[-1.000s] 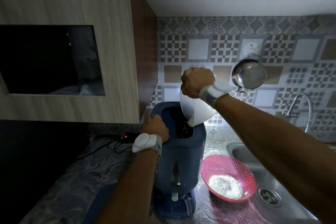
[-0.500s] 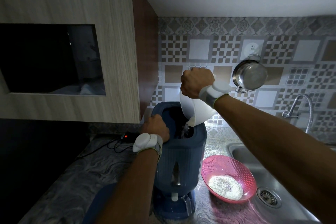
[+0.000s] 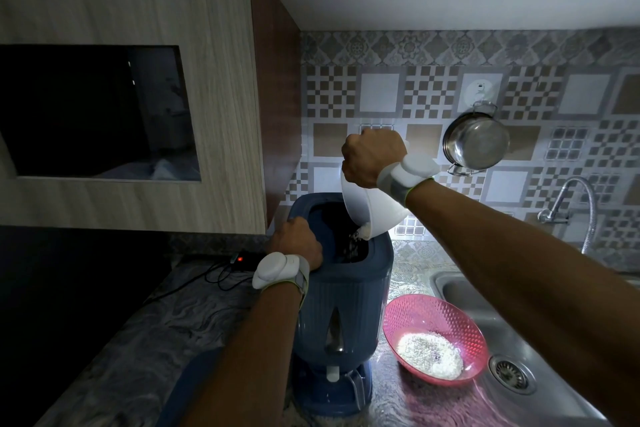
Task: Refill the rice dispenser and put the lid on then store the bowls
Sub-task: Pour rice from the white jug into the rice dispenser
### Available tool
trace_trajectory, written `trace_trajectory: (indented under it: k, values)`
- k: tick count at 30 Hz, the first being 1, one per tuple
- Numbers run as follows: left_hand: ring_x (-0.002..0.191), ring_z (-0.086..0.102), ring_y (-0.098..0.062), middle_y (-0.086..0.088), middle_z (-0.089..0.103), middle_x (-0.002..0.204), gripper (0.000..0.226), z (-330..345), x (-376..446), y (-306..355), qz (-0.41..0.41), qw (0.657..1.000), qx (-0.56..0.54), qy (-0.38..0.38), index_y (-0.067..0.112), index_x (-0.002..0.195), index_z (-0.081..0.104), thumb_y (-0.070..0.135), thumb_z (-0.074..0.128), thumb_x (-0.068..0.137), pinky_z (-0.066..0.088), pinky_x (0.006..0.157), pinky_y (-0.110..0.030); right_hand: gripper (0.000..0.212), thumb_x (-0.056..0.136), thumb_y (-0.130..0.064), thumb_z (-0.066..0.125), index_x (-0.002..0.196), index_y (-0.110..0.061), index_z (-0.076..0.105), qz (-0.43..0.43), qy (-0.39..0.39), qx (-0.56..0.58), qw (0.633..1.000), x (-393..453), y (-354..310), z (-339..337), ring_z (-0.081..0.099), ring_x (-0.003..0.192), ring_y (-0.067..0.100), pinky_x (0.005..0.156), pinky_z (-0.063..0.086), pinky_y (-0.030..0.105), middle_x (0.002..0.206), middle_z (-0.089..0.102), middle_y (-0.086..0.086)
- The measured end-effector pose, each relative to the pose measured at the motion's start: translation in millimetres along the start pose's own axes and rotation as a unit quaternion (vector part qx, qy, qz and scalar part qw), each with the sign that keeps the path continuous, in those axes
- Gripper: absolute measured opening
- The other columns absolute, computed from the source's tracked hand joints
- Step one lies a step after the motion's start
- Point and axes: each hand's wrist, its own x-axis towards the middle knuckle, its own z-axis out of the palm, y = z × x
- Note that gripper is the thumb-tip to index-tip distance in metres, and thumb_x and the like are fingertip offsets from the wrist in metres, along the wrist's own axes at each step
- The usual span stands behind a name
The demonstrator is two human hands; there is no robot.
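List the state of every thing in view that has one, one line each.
rice dispenser: upright, top open, no lid on
white bowl: tipped, rice spilling into the dispenser
pink bowl: on the counter, holding rice
right hand: grips the white bowl
left hand: holds the dispenser's rim
steel pot: hanging on the wall

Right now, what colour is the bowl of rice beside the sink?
Pink, with a dimpled texture; the bowl shows best in the head view, right of the blue dispenser.
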Motion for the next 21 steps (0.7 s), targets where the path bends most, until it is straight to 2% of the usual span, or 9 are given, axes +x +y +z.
trace_trajectory:
  k: [6,10,16,21]
  values:
    - [0.099,0.064,-0.029,-0.015,0.063,0.112,0.025,1.5,1.6,-1.7,0.005,1.0,0.0,-0.002,0.001,0.107,0.057,0.016,0.06,0.087,0.051,0.074,-0.033,0.037,0.089,-0.036,0.055,0.06,-0.019,0.041,-0.005,-0.004,-0.009,1.0,-0.2,-2.7,-1.4,0.045,0.047,0.015,0.056,0.036,0.023,0.052,0.04,-0.001]
    - [0.097,0.064,-0.029,-0.014,0.063,0.11,0.024,2.7,2.1,-2.6,0.005,1.0,-0.004,0.005,0.002,0.104,0.057,0.017,0.059,0.086,0.049,0.07,-0.03,0.032,0.088,-0.034,0.057,0.062,-0.017,0.047,-0.008,-0.005,-0.004,1.0,-1.7,-5.1,-4.1,0.048,0.048,0.017,0.056,0.038,0.024,0.05,0.039,-0.001]
    - [0.099,0.064,-0.029,-0.015,0.063,0.112,0.025,3.5,3.5,-2.8,0.008,1.0,-0.003,0.005,0.002,0.106,0.057,0.016,0.059,0.086,0.051,0.074,-0.032,0.029,0.089,-0.036,0.056,0.069,-0.015,0.056,-0.013,-0.006,0.005,1.0,-3.5,-7.0,-6.0,0.051,0.051,0.018,0.059,0.041,0.024,0.055,0.046,0.0]
    - [0.099,0.064,-0.03,-0.016,0.063,0.112,0.024,4.1,4.9,-3.9,0.01,1.0,-0.006,0.0,0.001,0.105,0.057,0.017,0.059,0.087,0.053,0.078,-0.035,0.028,0.09,-0.037,0.057,0.081,-0.015,0.072,-0.018,0.003,0.01,1.0,-4.8,-11.1,-8.6,0.059,0.055,0.02,0.066,0.056,0.028,0.063,0.062,0.003]
